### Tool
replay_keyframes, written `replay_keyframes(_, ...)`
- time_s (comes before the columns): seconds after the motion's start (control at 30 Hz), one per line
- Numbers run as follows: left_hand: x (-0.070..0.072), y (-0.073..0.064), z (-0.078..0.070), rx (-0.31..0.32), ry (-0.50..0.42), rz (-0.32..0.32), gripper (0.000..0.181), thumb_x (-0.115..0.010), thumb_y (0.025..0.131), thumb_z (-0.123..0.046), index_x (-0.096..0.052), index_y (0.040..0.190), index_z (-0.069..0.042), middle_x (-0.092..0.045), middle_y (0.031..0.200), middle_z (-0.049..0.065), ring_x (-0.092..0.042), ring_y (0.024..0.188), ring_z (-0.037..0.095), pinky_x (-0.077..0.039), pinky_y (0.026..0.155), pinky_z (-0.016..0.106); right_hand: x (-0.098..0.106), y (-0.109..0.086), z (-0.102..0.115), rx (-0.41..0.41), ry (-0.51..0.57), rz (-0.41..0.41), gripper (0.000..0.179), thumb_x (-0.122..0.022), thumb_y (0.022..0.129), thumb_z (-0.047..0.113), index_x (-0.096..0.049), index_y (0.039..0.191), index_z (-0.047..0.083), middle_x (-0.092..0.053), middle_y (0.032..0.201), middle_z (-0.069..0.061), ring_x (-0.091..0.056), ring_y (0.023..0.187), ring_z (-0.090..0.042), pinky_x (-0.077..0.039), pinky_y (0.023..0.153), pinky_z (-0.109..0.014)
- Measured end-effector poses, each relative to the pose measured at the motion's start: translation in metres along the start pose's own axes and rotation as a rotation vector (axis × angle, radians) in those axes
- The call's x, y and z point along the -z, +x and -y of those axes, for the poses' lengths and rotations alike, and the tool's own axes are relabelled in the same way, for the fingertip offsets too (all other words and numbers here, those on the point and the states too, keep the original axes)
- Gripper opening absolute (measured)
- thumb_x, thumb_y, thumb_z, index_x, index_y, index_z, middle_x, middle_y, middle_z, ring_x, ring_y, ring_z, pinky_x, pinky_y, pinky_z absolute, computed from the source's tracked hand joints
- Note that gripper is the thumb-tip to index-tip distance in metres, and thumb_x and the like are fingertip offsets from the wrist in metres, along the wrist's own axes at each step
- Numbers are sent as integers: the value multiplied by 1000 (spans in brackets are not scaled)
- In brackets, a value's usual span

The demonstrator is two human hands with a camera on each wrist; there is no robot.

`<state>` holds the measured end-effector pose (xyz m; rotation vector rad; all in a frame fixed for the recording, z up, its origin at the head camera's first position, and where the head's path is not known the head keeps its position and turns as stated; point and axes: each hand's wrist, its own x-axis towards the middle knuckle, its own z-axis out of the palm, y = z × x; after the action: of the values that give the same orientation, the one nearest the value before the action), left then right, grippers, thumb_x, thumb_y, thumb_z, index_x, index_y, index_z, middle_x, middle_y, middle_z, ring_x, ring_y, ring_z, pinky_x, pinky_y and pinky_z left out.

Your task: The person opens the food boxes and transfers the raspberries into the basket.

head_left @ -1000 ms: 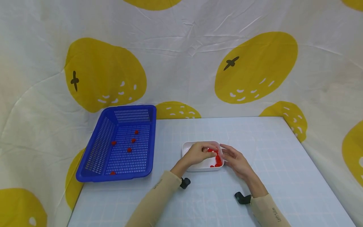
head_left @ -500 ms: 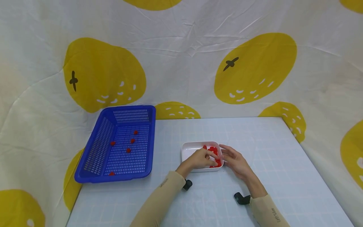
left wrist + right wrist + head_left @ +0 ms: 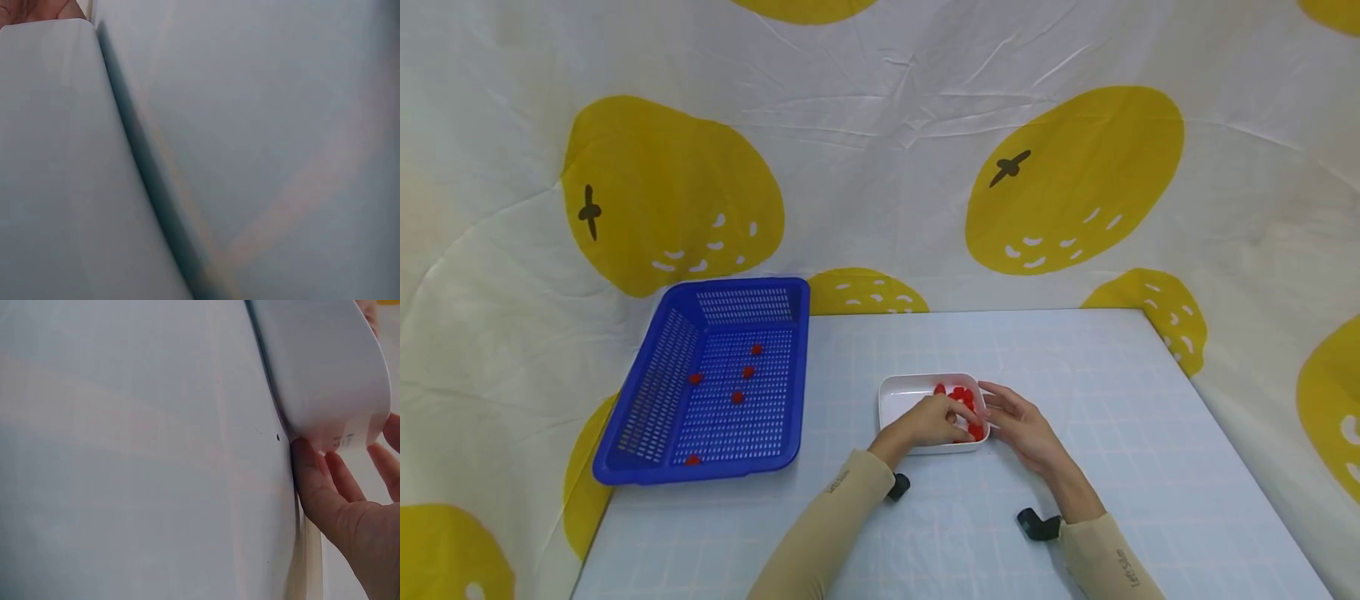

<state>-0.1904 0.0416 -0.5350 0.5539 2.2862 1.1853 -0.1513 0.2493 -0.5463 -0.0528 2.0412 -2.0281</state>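
Observation:
A small white tray (image 3: 898,404) with small red round pieces (image 3: 962,393) bunched at its right end sits mid-table. My left hand (image 3: 928,419) reaches over the near rim, thumb and index finger bent down among the pieces; I cannot tell whether they pinch one. At the tray's right end is my right hand (image 3: 1026,429), its fingers resting against the outer wall, as the right wrist view also shows with the fingers (image 3: 315,478) at the wall's lower edge. The tray's smooth side fills the left part of the left wrist view.
To the left stands a blue slotted basket (image 3: 797,383) with several red pieces (image 3: 748,372) spread over its floor. A pale checked cloth (image 3: 1150,467) covers the table. Behind hangs a white curtain (image 3: 880,192) with large yellow fruit prints.
My left hand has shifted slightly right and lower into the tray, baring more red pieces behind it. My right hand stays at the tray's end.

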Motion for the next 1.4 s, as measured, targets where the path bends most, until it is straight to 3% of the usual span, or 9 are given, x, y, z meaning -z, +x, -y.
replay_keyframes(0.47,-1,1,0,-30,-1,-2,26,-83,84,-24,-79,109,-28,-63,97,-16,-53,96,6,-51,74,19,0,0,1,-1,0,2,54,-61,101,11,-42,151,10,-41,150,-23,-42,134,-44,-51,93,-38)
replay_keyframes(0.67,-1,2,2,-61,24,-1,25,-81,86,-25,-78,110,-26,-64,87,-13,-54,89,8,-51,71,20,0,-1,1,11,2,8,53,-60,101,11,-42,151,9,-42,148,-24,-45,132,-43,-52,92,-37)
replay_keyframes(0.83,-1,1,2,-50,9,-21,22,-81,85,-27,-79,107,-27,-64,93,-16,-53,94,6,-51,71,19,0,-1,2,15,2,14,53,-59,101,10,-41,151,8,-43,147,-25,-49,129,-40,-52,92,-38)
replay_keyframes(0.97,4,-1,3,-53,-21,-41,18,-79,88,-27,-79,105,-25,-65,81,-9,-55,77,11,-48,62,18,0,-1,2,12,2,15,53,-59,101,10,-42,151,8,-43,147,-25,-51,127,-38,-52,92,-38)
replay_keyframes(1.1,11,-3,3,-91,-21,-65,13,-76,91,-28,-78,102,-22,-56,66,0,-49,63,15,-41,54,20,0,-1,3,10,8,12,53,-59,101,10,-42,151,8,-43,147,-25,-51,127,-38,-51,93,-39)
replay_keyframes(1.4,26,-9,1,-76,-76,-120,17,-76,91,-31,-78,105,-21,-60,84,-8,-52,81,12,-46,63,21,-1,-1,3,-14,15,8,53,-59,102,11,-41,152,10,-41,150,-22,-44,133,-43,-50,95,-41)
